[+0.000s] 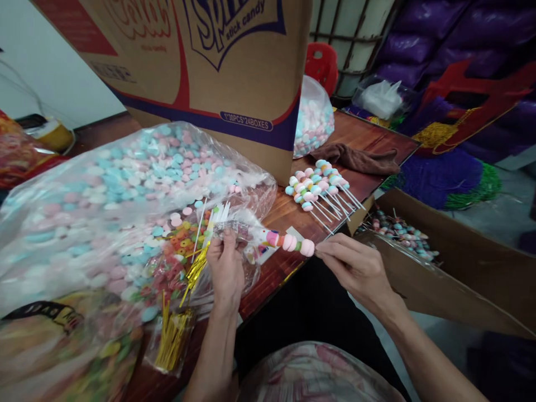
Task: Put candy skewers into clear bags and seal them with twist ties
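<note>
My left hand (227, 265) pinches a clear printed plastic wrapper (238, 228) over the table. My right hand (360, 261) is closed at the near end of a candy skewer (290, 243); its stick is hidden by my fingers. Pink marshmallows with orange and green pieces between them show along the skewer. Its far end meets the wrapper's mouth, where I cannot tell how much is inside. Just beyond my left hand lie loose gummy rings (180, 240), white sticks (220, 213) and gold twist ties (196, 273). Finished-looking candy skewers (320, 184) lie stacked on the table.
A large bag of pastel marshmallows (138, 173) spreads across the left. Behind it stands a tall cardboard carton (201, 84). An open cardboard box (452, 279) with wrapped candies (402, 234) is at the right. A brown cloth (360, 158) lies near the table's far edge.
</note>
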### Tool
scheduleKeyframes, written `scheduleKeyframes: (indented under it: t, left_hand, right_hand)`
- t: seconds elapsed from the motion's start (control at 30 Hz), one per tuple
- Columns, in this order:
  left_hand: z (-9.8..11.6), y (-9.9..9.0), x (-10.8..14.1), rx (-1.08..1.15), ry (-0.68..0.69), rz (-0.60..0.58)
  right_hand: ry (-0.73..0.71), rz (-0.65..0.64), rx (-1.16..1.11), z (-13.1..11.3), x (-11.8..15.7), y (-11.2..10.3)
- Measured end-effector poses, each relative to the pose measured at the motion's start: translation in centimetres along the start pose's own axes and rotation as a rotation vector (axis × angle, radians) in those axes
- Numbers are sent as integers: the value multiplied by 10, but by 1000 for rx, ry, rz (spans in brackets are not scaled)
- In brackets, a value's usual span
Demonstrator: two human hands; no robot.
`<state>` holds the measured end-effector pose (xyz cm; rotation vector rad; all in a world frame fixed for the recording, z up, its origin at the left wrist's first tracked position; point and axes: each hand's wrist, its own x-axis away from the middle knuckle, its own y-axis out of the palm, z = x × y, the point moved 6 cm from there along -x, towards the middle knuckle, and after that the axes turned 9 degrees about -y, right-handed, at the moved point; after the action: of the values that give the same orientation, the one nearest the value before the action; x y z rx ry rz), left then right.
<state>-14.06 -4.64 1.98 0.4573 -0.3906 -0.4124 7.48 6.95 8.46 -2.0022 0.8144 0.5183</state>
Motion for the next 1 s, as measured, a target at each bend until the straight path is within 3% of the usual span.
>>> scheduleKeyframes:
  t: [0.27,0.6,0.93,1.0]
  left_hand:
    - [-9,3,2,-205,102,-24]
    - [-29,29,17,16,-231,-117]
    - [-41,46,34,56,-292,-263]
    - [-40,44,31,69,-315,-259]
  right_hand:
    - [171,-15,-225,9,6,27]
    - [260,-37,-171,1,8,53]
    - [595,54,-367,2,11,91]
    - [610,6,-430,2,13,91]
